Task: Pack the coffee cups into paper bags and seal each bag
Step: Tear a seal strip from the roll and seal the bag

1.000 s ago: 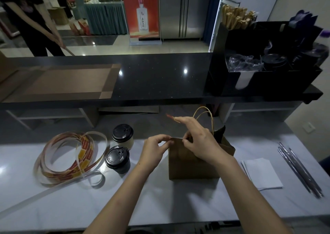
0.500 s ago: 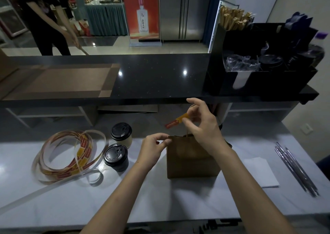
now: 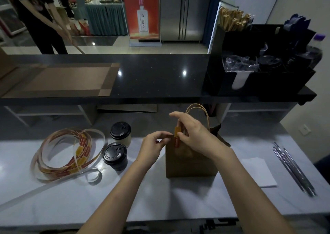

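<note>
A brown paper bag (image 3: 189,162) with twisted handles stands on the white counter (image 3: 160,198). My right hand (image 3: 194,135) pinches an orange and red sticker (image 3: 177,138) against the bag's top front edge. My left hand (image 3: 153,146) pinches the bag's top edge just left of the sticker. Two coffee cups with black lids stand left of the bag: a cream one (image 3: 121,133) behind and a black one (image 3: 115,156) in front. What the bag contains is hidden.
A loose coil of sticker strip (image 3: 67,153) lies at the left. White napkins (image 3: 257,171) and several wrapped straws (image 3: 292,169) lie at the right. A raised black counter (image 3: 151,76) holds a black organiser (image 3: 259,64). A person stands beyond it at far left.
My right hand has come down from above the bag and now holds the sticker upright against the bag's top edge. My left hand has stayed at the bag's rim.
</note>
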Demonstrator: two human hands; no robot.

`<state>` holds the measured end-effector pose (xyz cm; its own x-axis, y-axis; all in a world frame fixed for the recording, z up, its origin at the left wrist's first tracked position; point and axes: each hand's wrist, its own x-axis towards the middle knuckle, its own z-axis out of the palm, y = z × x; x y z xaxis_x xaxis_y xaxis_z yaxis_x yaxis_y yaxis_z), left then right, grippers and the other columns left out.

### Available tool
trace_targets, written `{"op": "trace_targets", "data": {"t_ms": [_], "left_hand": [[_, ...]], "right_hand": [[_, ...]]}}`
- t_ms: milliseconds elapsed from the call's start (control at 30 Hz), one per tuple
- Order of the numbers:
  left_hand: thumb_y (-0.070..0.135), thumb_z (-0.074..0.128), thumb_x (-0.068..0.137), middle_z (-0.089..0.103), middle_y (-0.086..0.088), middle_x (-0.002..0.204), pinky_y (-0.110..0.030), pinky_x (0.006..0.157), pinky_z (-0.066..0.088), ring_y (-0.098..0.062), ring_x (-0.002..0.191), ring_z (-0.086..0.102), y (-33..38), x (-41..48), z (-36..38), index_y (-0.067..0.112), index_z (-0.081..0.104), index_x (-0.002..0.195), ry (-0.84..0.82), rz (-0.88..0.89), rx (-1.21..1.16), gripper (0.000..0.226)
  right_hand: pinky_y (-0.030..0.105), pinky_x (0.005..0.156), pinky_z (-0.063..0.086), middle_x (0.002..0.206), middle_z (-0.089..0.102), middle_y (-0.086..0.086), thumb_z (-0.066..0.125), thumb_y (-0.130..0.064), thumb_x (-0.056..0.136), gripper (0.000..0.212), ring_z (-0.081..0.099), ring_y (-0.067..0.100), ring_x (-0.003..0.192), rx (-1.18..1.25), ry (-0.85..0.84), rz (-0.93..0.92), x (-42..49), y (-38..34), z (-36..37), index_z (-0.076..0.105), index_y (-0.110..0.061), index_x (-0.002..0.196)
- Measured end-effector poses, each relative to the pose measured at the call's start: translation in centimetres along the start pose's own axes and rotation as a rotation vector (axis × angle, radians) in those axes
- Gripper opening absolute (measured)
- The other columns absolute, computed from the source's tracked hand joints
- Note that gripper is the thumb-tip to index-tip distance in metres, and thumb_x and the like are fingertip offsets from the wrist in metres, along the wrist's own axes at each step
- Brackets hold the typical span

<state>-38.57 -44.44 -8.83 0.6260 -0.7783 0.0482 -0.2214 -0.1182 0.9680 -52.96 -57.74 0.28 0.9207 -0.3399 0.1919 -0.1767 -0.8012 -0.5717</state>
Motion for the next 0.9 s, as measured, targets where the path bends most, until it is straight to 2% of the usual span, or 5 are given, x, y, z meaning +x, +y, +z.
{"op": "trace_targets", "data": {"t_ms": [67, 167, 600, 800, 900], "left_hand": [[0.008, 0.073, 0.095, 0.077, 0.01, 0.099, -0.05, 0.098, 0.056, -0.014, 0.103, 0.072, 0.0, 0.0, 0.1, 0.048, 0.078, 0.09, 0.004, 0.006, 0.011, 0.041], [0.009, 0.073, 0.095, 0.077, 0.011, 0.097, -0.05, 0.098, 0.056, -0.013, 0.102, 0.071, 0.0, 0.0, 0.1, 0.05, 0.076, 0.087, 0.011, 0.004, 0.019, 0.042], [0.012, 0.073, 0.096, 0.076, 0.008, 0.096, -0.034, 0.09, 0.057, -0.007, 0.097, 0.07, 0.1, -0.2, 0.1, 0.031, 0.077, 0.094, 0.012, 0.005, 0.017, 0.019], [0.016, 0.074, 0.095, 0.076, 0.01, 0.095, -0.038, 0.093, 0.058, -0.008, 0.098, 0.07, -0.2, -0.2, 0.1, 0.035, 0.077, 0.092, 0.014, 0.001, 0.036, 0.02], [0.017, 0.075, 0.095, 0.076, 0.01, 0.095, -0.041, 0.093, 0.058, -0.01, 0.099, 0.07, -0.3, -0.2, 0.2, 0.029, 0.079, 0.095, 0.009, 0.009, 0.042, 0.013]], "right_hand": [[0.028, 0.091, 0.056, 0.113, 0.048, -0.01, 0.066, -0.007, 0.099, 0.073, 0.055, 0.009, 0.103, -0.017, 0.0, -0.007, 0.1, 0.1, 0.1, 0.03, -0.039, 0.153], [0.03, 0.092, 0.056, 0.114, 0.047, -0.01, 0.065, -0.006, 0.099, 0.073, 0.055, 0.01, 0.104, -0.033, 0.016, -0.008, 0.1, 0.2, 0.2, 0.03, -0.039, 0.153], [0.02, 0.085, 0.054, 0.116, 0.042, -0.013, 0.071, -0.006, 0.095, 0.074, 0.056, 0.008, 0.097, -0.049, 0.056, -0.054, 0.1, 0.8, 1.1, 0.034, -0.035, 0.153], [0.025, 0.09, 0.057, 0.124, 0.043, -0.011, 0.074, -0.009, 0.093, 0.077, 0.056, 0.008, 0.104, -0.068, 0.064, -0.056, 0.2, 1.3, 1.7, 0.033, -0.036, 0.153], [0.027, 0.092, 0.058, 0.129, 0.042, -0.009, 0.074, -0.01, 0.093, 0.077, 0.056, 0.009, 0.108, -0.086, 0.07, -0.058, 0.2, 1.4, 2.0, 0.033, -0.037, 0.153]]}}
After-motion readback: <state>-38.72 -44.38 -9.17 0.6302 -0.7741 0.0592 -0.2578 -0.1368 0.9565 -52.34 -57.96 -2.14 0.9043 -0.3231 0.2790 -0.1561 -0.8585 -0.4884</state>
